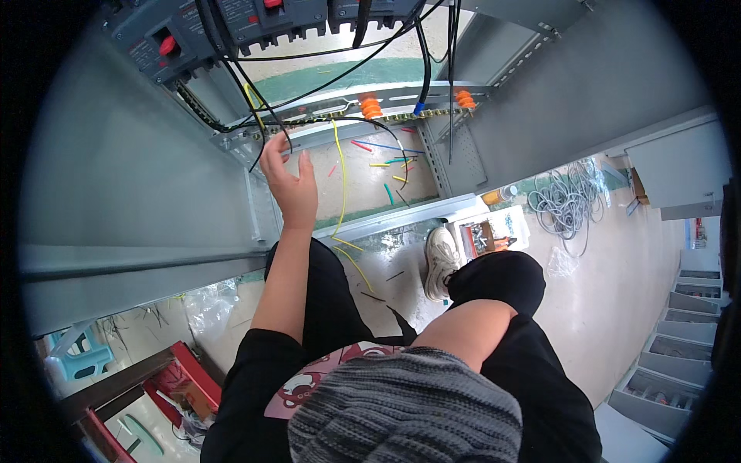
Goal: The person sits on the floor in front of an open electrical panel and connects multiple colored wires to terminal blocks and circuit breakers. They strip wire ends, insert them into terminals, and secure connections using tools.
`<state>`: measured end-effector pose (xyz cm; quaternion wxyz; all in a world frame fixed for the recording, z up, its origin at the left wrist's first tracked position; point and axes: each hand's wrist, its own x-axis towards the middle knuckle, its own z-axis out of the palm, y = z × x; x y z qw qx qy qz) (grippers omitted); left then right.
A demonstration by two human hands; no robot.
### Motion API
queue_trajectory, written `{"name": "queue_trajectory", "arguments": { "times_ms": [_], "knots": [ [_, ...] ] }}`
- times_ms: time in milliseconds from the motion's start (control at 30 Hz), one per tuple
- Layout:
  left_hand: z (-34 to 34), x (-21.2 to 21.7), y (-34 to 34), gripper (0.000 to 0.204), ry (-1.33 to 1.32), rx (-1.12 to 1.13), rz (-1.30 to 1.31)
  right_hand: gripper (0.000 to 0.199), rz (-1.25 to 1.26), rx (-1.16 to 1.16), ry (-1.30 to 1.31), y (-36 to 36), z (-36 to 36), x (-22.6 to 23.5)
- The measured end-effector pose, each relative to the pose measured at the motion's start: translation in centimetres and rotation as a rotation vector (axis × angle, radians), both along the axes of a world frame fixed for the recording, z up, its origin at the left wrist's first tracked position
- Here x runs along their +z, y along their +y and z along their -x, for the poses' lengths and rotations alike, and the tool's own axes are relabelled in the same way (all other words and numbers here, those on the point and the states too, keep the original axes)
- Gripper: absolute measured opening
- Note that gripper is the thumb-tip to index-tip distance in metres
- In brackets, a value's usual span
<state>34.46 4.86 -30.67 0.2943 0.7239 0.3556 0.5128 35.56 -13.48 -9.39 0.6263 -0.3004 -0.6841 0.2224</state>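
My left hand (290,185) is raised inside a grey metal cabinet, at its left side. Its thumb and fingers are apart, and nothing shows between them. Thin black wires (262,104) hang down by the fingertips; whether a finger touches one I cannot tell. Just right of the hand a yellow wire (342,170) runs down from the crossbar and over the cabinet's front sill. Above are dark grey circuit breakers (266,21) with red switches. My right forearm (467,328) lies bent across my right thigh; its hand is hidden behind grey-and-black knitted fabric (405,409).
Orange ribbed insulators (371,107) sit on the crossbar. Short coloured tube pieces (388,193) lie on the cabinet floor. A white box of small parts (494,231) stands beside my shoe, with coiled grey cable (567,201) farther right. A blue stool (83,356) is at left.
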Motion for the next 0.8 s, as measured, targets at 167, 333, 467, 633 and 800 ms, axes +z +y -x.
{"name": "queue_trajectory", "arguments": {
  "times_ms": [167, 333, 467, 633, 800],
  "knots": [
    [0.0, -1.7, 0.4, 0.036, -0.227, -0.075, 0.349, 0.024, 0.024, -0.005, 0.013, -0.4, -0.1, 0.3],
    [0.2, -2.0, -1.6, 0.033, -0.206, -0.161, 0.517, 0.024, 0.071, -0.027, 0.044, -0.5, -0.2, 0.4],
    [-0.5, -2.0, -1.9, 0.032, -0.255, -0.231, 0.56, 0.024, 0.212, -0.199, 0.298, -0.1, -1.6, -0.2],
    [-3.1, 0.9, 0.4, 0.024, -0.449, -0.334, 0.791, 0.013, 0.332, -0.569, 0.732, 4.9, -7.3, -7.7],
    [-4.6, 1.8, 2.1, 0.019, -0.419, -0.305, 0.891, 0.006, 0.362, -0.709, 0.598, 8.0, -11.3, -12.8]
  ]
}}
